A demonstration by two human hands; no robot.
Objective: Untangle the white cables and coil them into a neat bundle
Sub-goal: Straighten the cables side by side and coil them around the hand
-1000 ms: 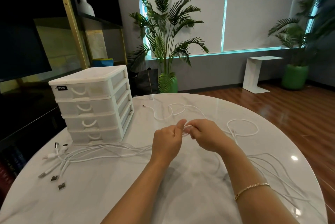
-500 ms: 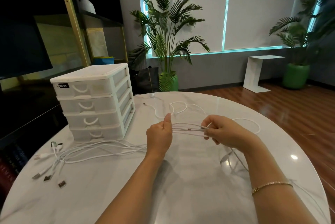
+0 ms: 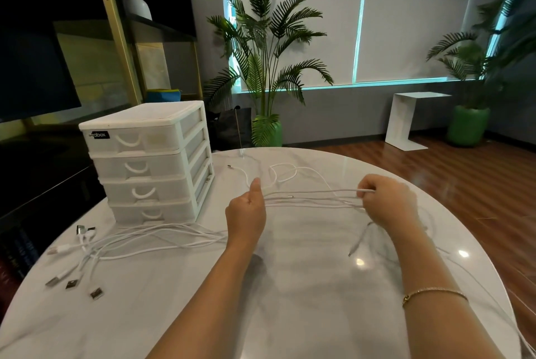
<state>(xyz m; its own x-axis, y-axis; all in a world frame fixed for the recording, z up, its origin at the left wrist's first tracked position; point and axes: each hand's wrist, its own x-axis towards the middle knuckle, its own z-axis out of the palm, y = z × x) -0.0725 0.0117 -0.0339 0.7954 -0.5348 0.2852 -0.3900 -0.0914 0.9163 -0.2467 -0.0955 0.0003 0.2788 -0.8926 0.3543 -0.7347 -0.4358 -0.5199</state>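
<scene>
We hold the white cables as several strands stretched taut between our hands above the marble table, so crossings show against the pale top. Left hand: fingers curled round the strands, thumb up, acting as anchor. Right hand: fingers clamped on the other end of the span, one strand's tip poking out of the fist. A metal plug sits mid-span. Slack loops lie beyond on the table; more runs trail left to the USB plugs near the drawer unit. We judge untangling is still underway and coiling not yet begun.
</scene>
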